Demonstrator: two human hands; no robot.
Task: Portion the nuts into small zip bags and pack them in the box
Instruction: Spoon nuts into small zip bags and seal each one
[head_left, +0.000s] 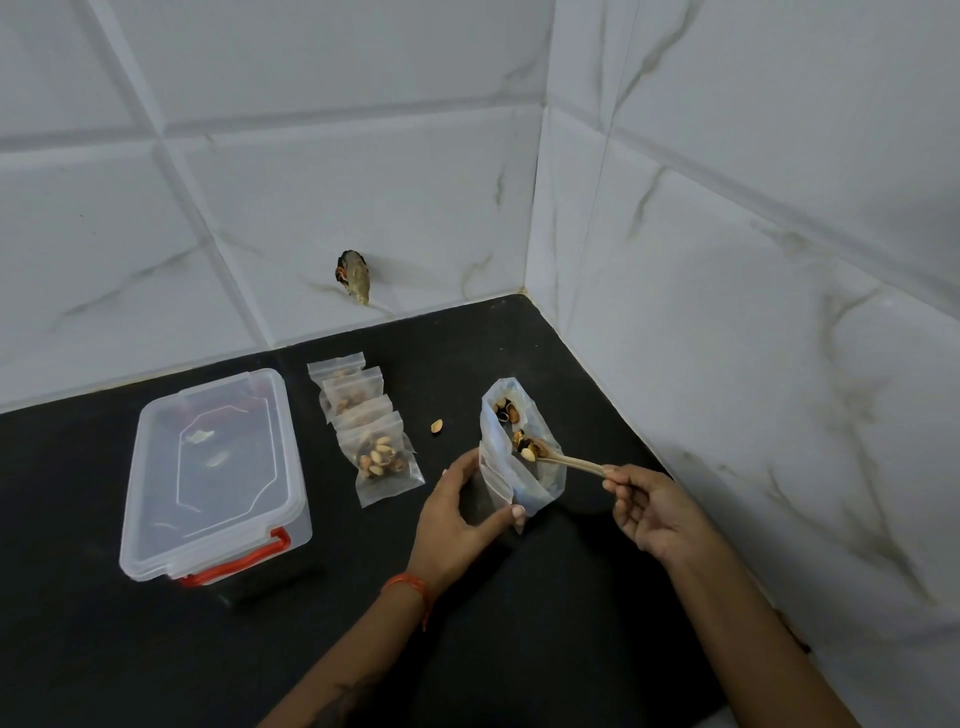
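My left hand (457, 512) pinches a small clear zip bag (496, 480) by its mouth, upright against a larger open plastic bag of nuts (545, 483). My right hand (652, 506) grips the handle of a wooden spoon (563, 460), whose bowl carries a few nuts over the open bags. Several filled small zip bags (371, 431) lie overlapping in a row on the black counter (519, 597). A clear plastic box (215, 470) with red latches stands at the left with its lid on.
One loose nut (437, 426) lies on the counter between the filled bags and the big bag. White tiled walls close the counter at the back and right, forming a corner. A rough hole (356, 276) shows in the back wall tile.
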